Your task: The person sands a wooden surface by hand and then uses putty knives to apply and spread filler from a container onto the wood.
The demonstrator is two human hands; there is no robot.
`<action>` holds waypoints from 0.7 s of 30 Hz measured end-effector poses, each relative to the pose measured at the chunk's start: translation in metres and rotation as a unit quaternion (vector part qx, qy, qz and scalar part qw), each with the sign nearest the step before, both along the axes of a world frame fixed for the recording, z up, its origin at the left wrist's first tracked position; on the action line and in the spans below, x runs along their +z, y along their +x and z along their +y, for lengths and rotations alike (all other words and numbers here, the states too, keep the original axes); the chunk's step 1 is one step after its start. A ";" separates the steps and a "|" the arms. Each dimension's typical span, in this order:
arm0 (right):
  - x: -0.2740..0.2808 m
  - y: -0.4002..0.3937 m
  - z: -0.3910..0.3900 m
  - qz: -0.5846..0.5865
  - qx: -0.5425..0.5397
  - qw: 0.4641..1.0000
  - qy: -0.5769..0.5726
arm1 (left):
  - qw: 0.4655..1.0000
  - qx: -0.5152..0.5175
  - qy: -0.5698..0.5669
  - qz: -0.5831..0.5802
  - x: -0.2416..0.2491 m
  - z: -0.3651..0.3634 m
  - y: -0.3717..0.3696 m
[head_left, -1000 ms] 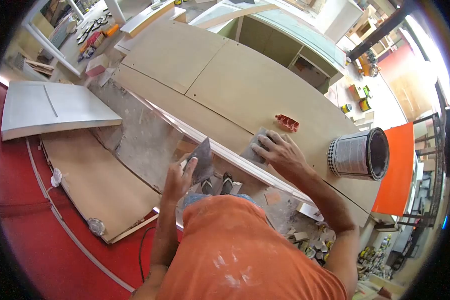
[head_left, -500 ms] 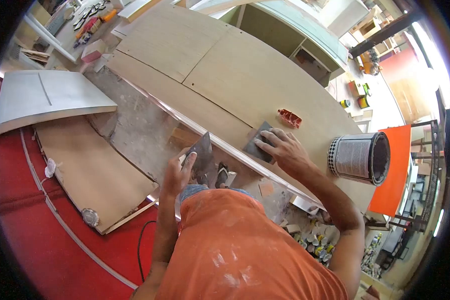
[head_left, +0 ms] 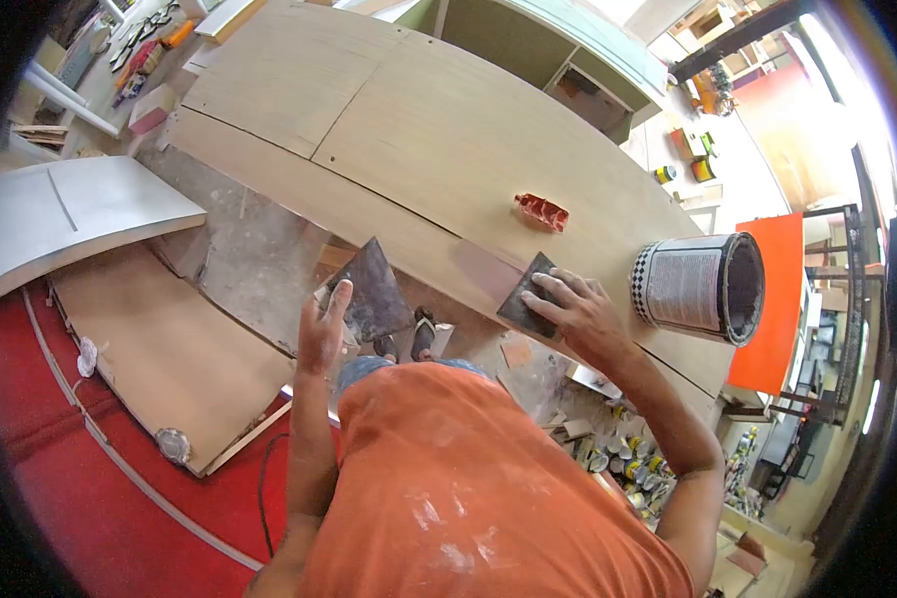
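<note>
My left hand [head_left: 325,317] grips a dark, flat putty spreader [head_left: 371,291], held up in front of the board's near edge. My right hand [head_left: 580,311] is pressing a second dark putty spreader [head_left: 530,297] flat on the wooden board [head_left: 409,130], fingers spread over its back. Beside that spreader, a pinkish-brown smear [head_left: 486,267] runs along the board's near strip. A crumpled red tube or packet [head_left: 542,212] lies beyond the right hand. To the right stands a large open tin [head_left: 696,289] with a checkered band and dark-stained rim.
A white curved panel [head_left: 80,214] and a brown board [head_left: 169,349] lie to the left over red covering [head_left: 100,468]. An orange panel [head_left: 767,299] is behind the tin. Several used cans [head_left: 628,460] are heaped on the floor. Beyond the board stands an open cabinet [head_left: 528,50].
My right hand has slid its spreader along the near edge, and a pinkish-brown smear now shows beside it. The left spreader is turned more broadly towards me. The view has shifted slightly.
</note>
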State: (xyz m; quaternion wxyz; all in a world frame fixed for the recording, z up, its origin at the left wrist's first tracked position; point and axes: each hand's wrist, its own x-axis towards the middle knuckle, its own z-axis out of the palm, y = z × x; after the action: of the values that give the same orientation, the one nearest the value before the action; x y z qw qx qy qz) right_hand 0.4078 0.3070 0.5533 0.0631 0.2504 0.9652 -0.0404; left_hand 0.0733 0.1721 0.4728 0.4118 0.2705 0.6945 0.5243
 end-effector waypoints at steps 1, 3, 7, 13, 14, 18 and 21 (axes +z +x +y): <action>0.000 0.005 -0.002 0.000 -0.005 1.000 0.002 | 0.999 -0.004 0.017 -0.038 -0.012 0.000 -0.004; 0.001 0.013 -0.004 0.000 -0.009 1.000 0.009 | 0.996 -0.008 0.039 -0.075 -0.016 0.004 -0.004; 0.002 0.031 -0.012 0.005 -0.043 0.999 -0.008 | 0.972 0.011 -0.036 -0.231 -0.034 0.000 0.003; 0.056 0.012 -0.019 -0.049 -0.115 0.990 -0.065 | 0.902 -0.047 0.029 -0.428 -0.006 0.001 0.040; 0.059 0.008 -0.019 0.011 -0.157 0.983 -0.094 | 0.889 -0.051 0.037 -0.454 -0.016 0.000 0.047; 0.048 -0.011 -0.041 0.290 -0.165 0.931 -0.146 | 0.738 -0.051 0.011 -0.672 0.035 0.007 0.072; 0.050 -0.036 -0.069 0.428 -0.094 0.881 -0.180 | 0.727 -0.047 0.031 -0.685 0.043 0.012 0.084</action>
State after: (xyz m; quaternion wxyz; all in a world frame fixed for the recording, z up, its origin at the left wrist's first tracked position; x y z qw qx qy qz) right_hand 0.3714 0.2377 0.6035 -0.3165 0.2824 0.8462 -0.3224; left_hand 0.1575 0.1843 0.5154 0.7911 -0.1171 0.1936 0.5684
